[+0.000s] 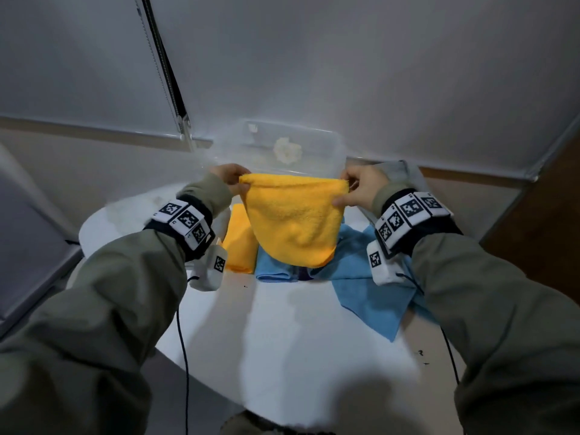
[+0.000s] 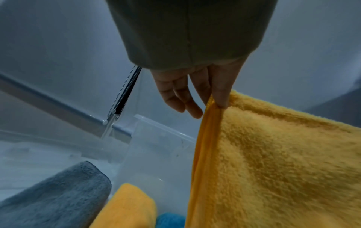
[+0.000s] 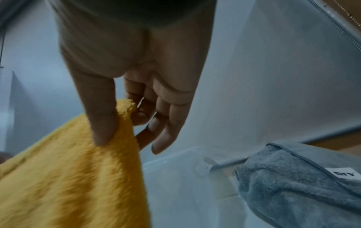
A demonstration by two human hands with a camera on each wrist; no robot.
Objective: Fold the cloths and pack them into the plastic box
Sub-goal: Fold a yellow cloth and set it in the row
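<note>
The grey cloth (image 3: 299,189) has a white tag reading "DIY".

Olive-green sleeves and marker bands on 2 wrists

Behind the fingers of the left hand (image 1: 227,174) and right hand (image 1: 361,189), loose olive-green sleeves (image 1: 119,296) cover both arms. Each wrist carries a black band (image 1: 185,227) with white square tiles printed in black patterns, a white camera block (image 1: 211,268) below it, and a thin dark cable (image 1: 185,356) hanging down.
</note>
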